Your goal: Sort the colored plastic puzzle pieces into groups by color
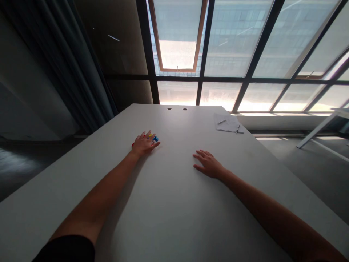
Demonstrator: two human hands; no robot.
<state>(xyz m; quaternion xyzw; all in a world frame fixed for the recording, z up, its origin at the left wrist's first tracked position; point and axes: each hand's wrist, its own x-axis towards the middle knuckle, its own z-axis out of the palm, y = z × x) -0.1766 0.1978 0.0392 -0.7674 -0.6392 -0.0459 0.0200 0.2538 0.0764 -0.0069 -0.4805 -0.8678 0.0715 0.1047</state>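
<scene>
My left hand (144, 143) lies on the white table (169, 203) with its fingers spread over a small coloured object (155, 138); blue and yellow bits show past the fingertips and a red bit at the wrist side. The hand covers most of it, so its shape is hidden. My right hand (208, 163) rests flat on the table to the right, palm down, fingers stretched out and slightly apart, holding nothing.
A sheet of paper (227, 123) with a pen lies at the table's far right. Two small round holes (177, 108) sit near the far edge. Large windows stand behind, a dark curtain (71, 69) at left, a white table leg (319, 129) at right.
</scene>
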